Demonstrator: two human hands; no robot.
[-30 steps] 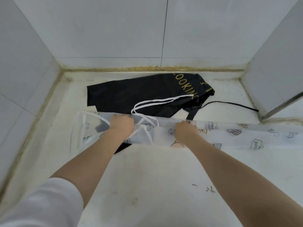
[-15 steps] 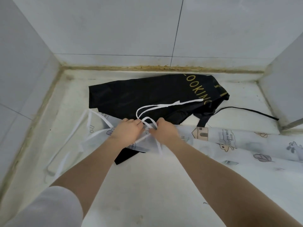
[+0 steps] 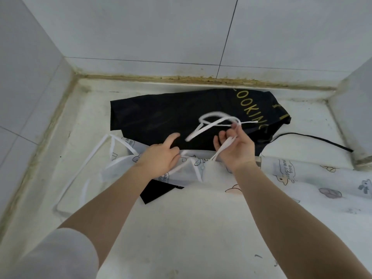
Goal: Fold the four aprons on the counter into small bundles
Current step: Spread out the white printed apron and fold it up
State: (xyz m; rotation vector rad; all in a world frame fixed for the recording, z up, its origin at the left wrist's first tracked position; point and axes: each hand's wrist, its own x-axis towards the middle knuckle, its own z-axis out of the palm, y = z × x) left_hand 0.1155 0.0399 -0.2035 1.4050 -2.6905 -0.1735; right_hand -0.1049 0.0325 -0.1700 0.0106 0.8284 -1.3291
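Observation:
A white printed apron [image 3: 285, 178] lies folded into a long band across the counter, running off to the right. My left hand [image 3: 161, 156] presses down on its upper edge, index finger stretched out. My right hand [image 3: 235, 148] is raised palm-up and grips the apron's white strap [image 3: 213, 123], which loops in the air, blurred. Behind it a black apron [image 3: 181, 117] with gold "COOKING" lettering lies spread on the counter; its black strap [image 3: 314, 138] trails right. More white straps [image 3: 80, 176] lie slack at the left.
The white counter [image 3: 181, 228] is boxed in by tiled walls at the left [image 3: 26, 87], the back [image 3: 181, 37] and the right [image 3: 354, 109]. A corner of black cloth [image 3: 157, 193] pokes out under the white apron.
My right hand has lifted off the white apron and turned palm-up, pulling the white strap up into a loop over the black apron. My left hand has stayed on the apron's edge.

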